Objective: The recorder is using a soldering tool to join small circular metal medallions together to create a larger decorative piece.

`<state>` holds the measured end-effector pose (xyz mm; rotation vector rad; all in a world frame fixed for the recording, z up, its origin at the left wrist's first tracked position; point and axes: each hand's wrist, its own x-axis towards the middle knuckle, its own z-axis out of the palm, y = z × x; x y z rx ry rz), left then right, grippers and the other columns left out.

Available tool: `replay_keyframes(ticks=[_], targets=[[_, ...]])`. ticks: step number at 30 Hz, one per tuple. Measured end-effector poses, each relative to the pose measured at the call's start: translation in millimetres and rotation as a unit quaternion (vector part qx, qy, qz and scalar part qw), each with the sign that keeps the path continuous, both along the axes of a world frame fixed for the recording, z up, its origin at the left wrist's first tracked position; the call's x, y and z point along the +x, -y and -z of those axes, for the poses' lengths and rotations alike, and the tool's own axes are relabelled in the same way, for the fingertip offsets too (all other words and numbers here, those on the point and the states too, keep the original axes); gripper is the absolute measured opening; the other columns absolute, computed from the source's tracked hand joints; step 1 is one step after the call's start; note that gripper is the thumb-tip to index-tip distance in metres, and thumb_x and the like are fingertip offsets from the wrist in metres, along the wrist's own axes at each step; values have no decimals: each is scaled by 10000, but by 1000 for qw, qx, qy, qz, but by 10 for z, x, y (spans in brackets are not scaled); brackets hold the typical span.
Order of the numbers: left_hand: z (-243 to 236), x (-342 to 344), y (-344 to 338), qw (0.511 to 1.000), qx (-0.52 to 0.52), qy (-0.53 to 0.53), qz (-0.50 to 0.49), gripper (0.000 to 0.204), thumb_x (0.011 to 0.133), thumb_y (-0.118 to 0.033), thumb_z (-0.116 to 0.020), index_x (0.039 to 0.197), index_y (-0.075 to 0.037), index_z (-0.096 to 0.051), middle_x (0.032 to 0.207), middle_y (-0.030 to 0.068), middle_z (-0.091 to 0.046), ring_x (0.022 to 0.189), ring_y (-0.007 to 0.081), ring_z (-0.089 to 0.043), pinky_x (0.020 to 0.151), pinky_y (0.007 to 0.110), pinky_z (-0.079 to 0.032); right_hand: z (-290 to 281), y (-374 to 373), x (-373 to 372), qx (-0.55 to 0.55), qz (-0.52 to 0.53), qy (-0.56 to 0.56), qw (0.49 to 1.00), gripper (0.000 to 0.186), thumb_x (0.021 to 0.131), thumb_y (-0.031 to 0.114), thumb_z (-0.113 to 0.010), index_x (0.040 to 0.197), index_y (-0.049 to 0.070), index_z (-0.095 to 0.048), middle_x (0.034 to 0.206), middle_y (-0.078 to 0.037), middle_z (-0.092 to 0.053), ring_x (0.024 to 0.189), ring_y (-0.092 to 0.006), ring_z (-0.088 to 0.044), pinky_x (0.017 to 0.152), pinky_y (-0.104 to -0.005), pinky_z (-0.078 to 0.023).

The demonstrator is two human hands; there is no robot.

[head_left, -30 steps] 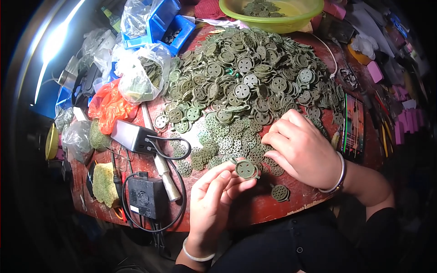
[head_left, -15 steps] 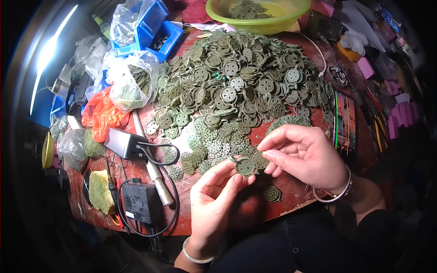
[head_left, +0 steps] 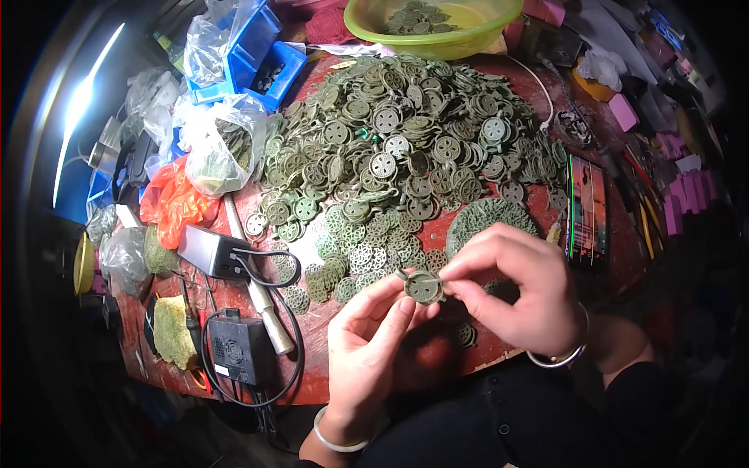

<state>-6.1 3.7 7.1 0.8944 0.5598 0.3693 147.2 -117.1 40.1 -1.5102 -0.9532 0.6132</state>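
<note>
My left hand (head_left: 363,343) pinches a dull green round metal piece (head_left: 423,289) by its edge, thumb in front and fingers behind. The piece has a raised rim, small holes in its face and a loop at its upper left. My right hand (head_left: 523,292) reaches in from the right with thumb and forefinger pressed together at the piece's rim. What sits between those fingertips is too small to make out. Openwork discs (head_left: 370,257) lie just beyond my hands. Another openwork piece (head_left: 466,335) lies under my right hand, partly covered.
A large heap of similar round pieces (head_left: 406,148) covers the table's middle. Behind it stands a yellow-green basin (head_left: 437,43). A round green textured pad (head_left: 491,222) and a phone (head_left: 587,207) lie right; a black corded box (head_left: 238,347) and blue bins (head_left: 277,74) stand left.
My right hand has moved down and left, bringing its fingertips to the rim of the round metal piece. More of the green pad shows. My left hand has barely moved.
</note>
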Motion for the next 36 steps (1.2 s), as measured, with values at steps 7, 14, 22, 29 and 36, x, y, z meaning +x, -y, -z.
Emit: replay_keyframes(ticks=[7, 14, 22, 29, 36], targets=[[-5, 17, 9, 995, -85, 17, -43, 205, 969, -32, -573, 1153, 54, -605, 926, 131, -679, 846, 223, -700, 787, 352, -599, 226, 33, -27, 129, -29, 500, 856, 330, 797, 185, -648, 984, -86, -637, 983, -162, -620, 889, -314, -653, 802, -389, -569], [-34, 15, 5, 997, -62, -2, -41, 184, 968, -48, -591, 1125, 43, -620, 900, 87, -673, 787, 152, -669, 735, 283, -577, 206, 41, -61, 131, -33, 533, 835, 288, 769, 127, -657, 985, -64, -652, 974, -144, -635, 920, -284, -660, 788, -354, -571], [-9, -43, -35, 992, -127, 1, 22, 189, 993, -103, -576, 1119, 21, -644, 899, 56, -639, 812, 121, -628, 841, 311, -576, 229, 20, -137, 159, 11, 546, 823, 230, 750, 87, -694, 937, -44, -673, 968, -117, -645, 910, -257, -668, 737, -328, -577], [8, -48, -31, 987, -159, 11, 31, 193, 997, -104, -567, 1113, 32, -640, 949, 89, -660, 875, 152, -654, 849, 320, -581, 200, 48, -151, 143, 8, 543, 827, 232, 753, 85, -702, 944, -45, -678, 964, -117, -650, 901, -258, -672, 734, -322, -576], [45, -57, -15, 987, -154, 30, 23, 189, 994, -99, -571, 1111, 32, -639, 952, 88, -655, 881, 149, -647, 846, 324, -585, 203, 61, -162, 135, 12, 544, 828, 241, 739, 74, -696, 943, -51, -677, 961, -120, -647, 893, -261, -671, 731, -320, -578]])
